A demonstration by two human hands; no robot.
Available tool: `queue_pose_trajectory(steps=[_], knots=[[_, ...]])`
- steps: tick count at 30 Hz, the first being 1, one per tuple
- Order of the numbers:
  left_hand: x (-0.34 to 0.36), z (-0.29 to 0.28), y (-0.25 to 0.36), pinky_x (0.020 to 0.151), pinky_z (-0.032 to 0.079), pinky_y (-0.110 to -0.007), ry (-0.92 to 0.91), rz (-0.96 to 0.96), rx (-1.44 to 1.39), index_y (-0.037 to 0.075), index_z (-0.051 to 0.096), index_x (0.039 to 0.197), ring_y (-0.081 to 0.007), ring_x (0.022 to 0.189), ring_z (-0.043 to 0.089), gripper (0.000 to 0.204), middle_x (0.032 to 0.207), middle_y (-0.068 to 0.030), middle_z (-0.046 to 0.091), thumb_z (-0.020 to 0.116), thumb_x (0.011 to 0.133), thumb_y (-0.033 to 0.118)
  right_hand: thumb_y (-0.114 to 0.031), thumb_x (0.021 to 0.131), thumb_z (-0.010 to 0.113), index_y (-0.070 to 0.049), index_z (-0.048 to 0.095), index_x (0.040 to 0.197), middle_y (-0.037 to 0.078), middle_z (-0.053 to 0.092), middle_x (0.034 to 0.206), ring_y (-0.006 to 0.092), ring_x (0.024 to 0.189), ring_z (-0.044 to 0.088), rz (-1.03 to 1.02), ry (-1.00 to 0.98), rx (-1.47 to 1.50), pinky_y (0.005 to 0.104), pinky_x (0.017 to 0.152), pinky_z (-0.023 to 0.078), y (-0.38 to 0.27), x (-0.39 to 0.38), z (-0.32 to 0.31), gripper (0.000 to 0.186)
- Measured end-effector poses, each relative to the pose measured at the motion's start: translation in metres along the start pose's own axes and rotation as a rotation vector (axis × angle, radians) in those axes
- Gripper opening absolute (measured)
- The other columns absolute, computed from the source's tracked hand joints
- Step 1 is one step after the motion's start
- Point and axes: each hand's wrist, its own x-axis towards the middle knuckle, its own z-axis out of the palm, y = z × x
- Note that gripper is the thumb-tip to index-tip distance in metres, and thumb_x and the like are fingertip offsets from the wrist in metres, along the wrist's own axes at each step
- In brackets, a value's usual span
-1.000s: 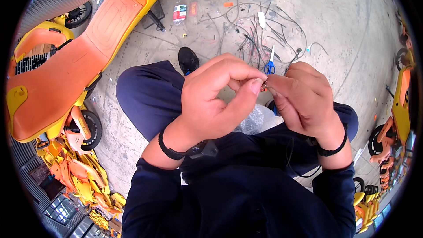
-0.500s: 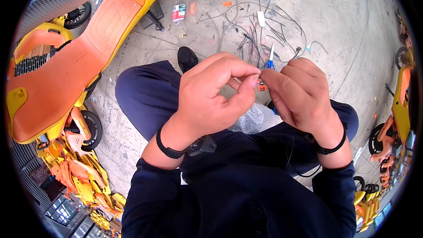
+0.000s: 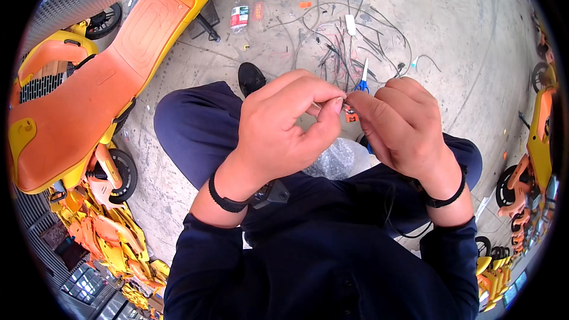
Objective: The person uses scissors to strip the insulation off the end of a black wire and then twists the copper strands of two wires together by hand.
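My left hand [image 3: 281, 127] pinches thumb against forefinger in front of my chest. Its fingertips meet those of my right hand [image 3: 403, 127], whose fingers are curled in. A tiny dark bit shows between the two pinches, too small to name. Just below the fingertips, partly covered, is a small orange-red piece [image 3: 351, 114]; whether it is held or lies lower down cannot be told. Beyond my hands, blue-handled scissors [image 3: 363, 77] lie on the floor, blades pointing away. Past them spreads a tangle of dark and reddish cut wires [image 3: 338, 59].
A yellow and orange scooter body [image 3: 101, 89] stands close on my left. Clear bubbly plastic [image 3: 338, 159] lies between my legs. A bottle with a red and white label [image 3: 239, 16] is on the floor ahead. Yellow parts [image 3: 109, 234] are piled at the lower left.
Both hands have shifted very slightly to the left, fingertips still together. Otherwise the scene looks the same.
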Motion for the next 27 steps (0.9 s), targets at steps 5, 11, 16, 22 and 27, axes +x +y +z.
queue_pose_trajectory(steps=[5,11,16,22,27], knots=[[0.0004,-0.0001,0.0006,0.057,0.044,-0.024,-0.001,0.009,0.014,0.000,0.064,0.082,-0.0145,0.063,0.058,0.007,0.075,-0.0079,0.064,0.064,0.076,-0.004,-0.002,0.060,0.068,0.002,0.064,0.093,0.006,0.049,0.063,0.0224,0.053,0.048,-0.004,-0.027,-0.022,0.0335,0.050,0.039,-0.0003,-0.0004,-0.0008,0.033],[0.0012,0.0001,-0.0033,0.055,0.046,-0.023,0.015,0.053,0.042,0.001,0.063,0.081,-0.0148,0.060,0.058,0.009,0.073,-0.0070,0.062,0.065,0.073,-0.004,-0.002,0.060,0.067,0.002,0.064,0.093,0.006,0.049,0.063,0.0226,0.053,0.048,-0.010,-0.032,-0.032,0.0339,0.050,0.039,-0.0005,-0.0005,0.0004,0.034],[0.0017,-0.0010,-0.0023,0.054,0.047,-0.022,0.016,0.066,0.061,0.003,0.063,0.080,-0.0145,0.058,0.060,0.012,0.071,-0.0062,0.061,0.067,0.071,-0.003,0.000,0.063,0.066,0.002,0.063,0.092,0.007,0.049,0.062,0.0235,0.052,0.048,0.034,-0.030,0.021,0.0337,0.050,0.039,-0.0016,0.0005,0.0016,0.029],[-0.0004,-0.0006,0.0006,0.054,0.042,-0.021,-0.026,-0.096,-0.068,0.000,0.063,0.079,-0.0102,0.061,0.054,0.006,0.073,-0.0054,0.062,0.066,0.074,-0.002,-0.002,0.067,0.067,-0.001,0.063,0.088,0.008,0.052,0.065,0.0262,0.056,0.053,0.149,-0.045,0.068,0.0350,0.052,0.043,-0.0050,0.0030,-0.0005,0.021],[-0.0026,0.0015,-0.0007,0.054,0.041,-0.019,-0.060,-0.254,-0.177,-0.001,0.062,0.083,-0.0057,0.065,0.055,0.002,0.077,-0.0024,0.061,0.062,0.081,0.000,0.000,0.068,0.066,-0.001,0.062,0.085,0.009,0.052,0.064,0.0272,0.056,0.054,0.180,-0.043,0.061,0.0352,0.052,0.043,-0.0051,0.0038,-0.0004,0.018]])
